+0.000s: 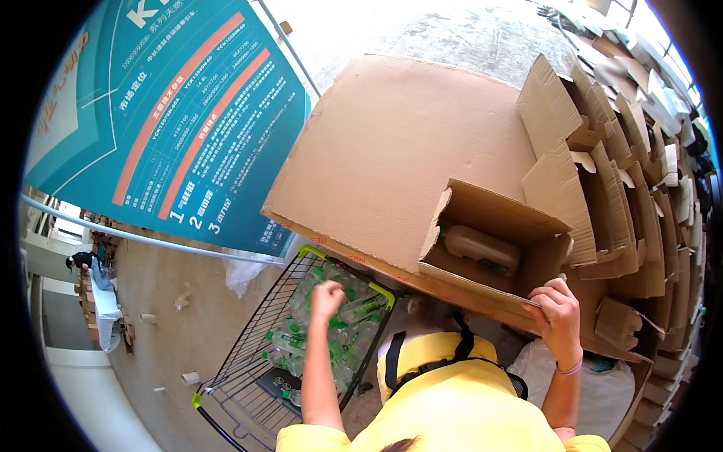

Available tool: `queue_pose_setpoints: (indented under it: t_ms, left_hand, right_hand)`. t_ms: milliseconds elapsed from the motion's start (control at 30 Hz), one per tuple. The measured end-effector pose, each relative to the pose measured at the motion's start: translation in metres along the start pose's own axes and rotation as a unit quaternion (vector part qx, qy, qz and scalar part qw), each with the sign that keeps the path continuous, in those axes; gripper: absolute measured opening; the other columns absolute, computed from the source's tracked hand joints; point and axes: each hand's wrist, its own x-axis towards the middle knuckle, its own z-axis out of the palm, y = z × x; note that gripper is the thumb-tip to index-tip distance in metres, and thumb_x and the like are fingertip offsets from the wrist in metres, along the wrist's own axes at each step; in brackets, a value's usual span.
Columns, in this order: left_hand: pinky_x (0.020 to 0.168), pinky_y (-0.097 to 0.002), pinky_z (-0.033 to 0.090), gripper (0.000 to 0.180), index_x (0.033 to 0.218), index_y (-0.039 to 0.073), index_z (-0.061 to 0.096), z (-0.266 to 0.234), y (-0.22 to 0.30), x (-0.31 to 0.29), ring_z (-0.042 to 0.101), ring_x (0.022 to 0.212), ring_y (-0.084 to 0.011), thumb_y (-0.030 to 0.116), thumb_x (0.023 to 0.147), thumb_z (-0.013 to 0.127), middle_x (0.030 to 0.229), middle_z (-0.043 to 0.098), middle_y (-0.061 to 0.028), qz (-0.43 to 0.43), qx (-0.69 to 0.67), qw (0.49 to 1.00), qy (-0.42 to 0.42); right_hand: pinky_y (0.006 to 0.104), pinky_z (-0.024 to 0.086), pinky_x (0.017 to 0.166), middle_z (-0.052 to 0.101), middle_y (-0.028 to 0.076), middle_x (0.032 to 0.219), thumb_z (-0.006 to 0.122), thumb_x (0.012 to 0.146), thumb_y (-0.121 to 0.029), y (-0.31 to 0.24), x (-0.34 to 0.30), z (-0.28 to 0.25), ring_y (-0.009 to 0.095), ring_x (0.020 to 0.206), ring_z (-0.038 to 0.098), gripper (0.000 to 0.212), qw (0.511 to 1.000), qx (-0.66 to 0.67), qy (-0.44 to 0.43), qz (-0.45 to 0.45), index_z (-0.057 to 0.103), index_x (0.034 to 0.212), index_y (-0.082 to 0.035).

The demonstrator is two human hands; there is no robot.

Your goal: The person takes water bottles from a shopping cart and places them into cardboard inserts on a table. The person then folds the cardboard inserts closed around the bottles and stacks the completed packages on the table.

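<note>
Head view: right grip point(556, 307) grasps one box point(520, 217) holding one bottle point(478, 247); left grip point(327, 300) over one cart point(390, 298), state I cannot tell.

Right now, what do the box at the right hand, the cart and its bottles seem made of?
Box: matte brown cardboard, from its folded panels and cut edges. Cart: probably coated metal, from its thin dark bars. Bottles: likely glossy clear plastic, being see-through with small highlights.
</note>
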Motion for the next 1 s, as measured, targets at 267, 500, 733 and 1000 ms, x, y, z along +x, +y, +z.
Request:
queue_pose_setpoints:
  t_ms: [267, 500, 733, 1000]
  left_hand:
    - [0.093, -0.0474, 0.053, 0.060, 0.122, 0.006, 0.061, 0.134, -0.048, 0.050, 0.063, 0.110, -0.0407, 0.034, 0.073, 0.079, 0.125, 0.062, -0.0235, -0.043, 0.302, 0.928, -0.212]
    - [0.084, -0.0530, 0.052, 0.071, 0.127, 0.013, 0.052, 0.205, -0.124, 0.029, 0.063, 0.104, -0.0347, 0.035, 0.067, 0.084, 0.130, 0.054, -0.0161, 0.079, 0.508, 0.858, 0.015]
    - [0.091, -0.0436, 0.054, 0.090, 0.131, 0.002, 0.052, 0.111, -0.033, 0.026, 0.063, 0.113, -0.0344, 0.042, 0.059, 0.090, 0.131, 0.057, -0.0256, -0.020, 0.371, 0.901, -0.224]
    - [0.080, -0.0378, 0.055, 0.062, 0.115, 0.001, 0.061, -0.058, 0.033, -0.061, 0.067, 0.094, -0.0207, 0.020, 0.062, 0.087, 0.105, 0.067, -0.0134, -0.127, -0.199, 0.969, -0.068]
  right_hand:
    - [0.0367, 0.051, 0.071, 0.068, 0.007, 0.082, 0.074, 0.071, -0.005, -0.003, -0.006, 0.002, 0.027, 0.080, 0.061, 0.013, 0.998, -0.030, 0.019, 0.053, 0.062, 0.074, -0.003]
    - [0.0372, 0.053, 0.078, 0.068, 0.006, 0.084, 0.075, 0.071, -0.008, -0.008, -0.015, 0.000, 0.026, 0.087, 0.062, 0.015, 0.996, -0.056, 0.020, 0.068, 0.062, 0.077, -0.003]
    - [0.0369, 0.053, 0.076, 0.070, 0.006, 0.086, 0.076, 0.072, -0.009, -0.002, -0.016, 0.001, 0.027, 0.085, 0.062, 0.015, 0.997, -0.047, 0.031, 0.047, 0.063, 0.076, -0.004]
    - [0.0347, 0.052, 0.074, 0.067, 0.005, 0.084, 0.068, 0.075, -0.008, 0.006, -0.018, -0.001, 0.023, 0.087, 0.061, 0.010, 0.999, -0.041, 0.031, -0.012, 0.059, 0.073, -0.005]
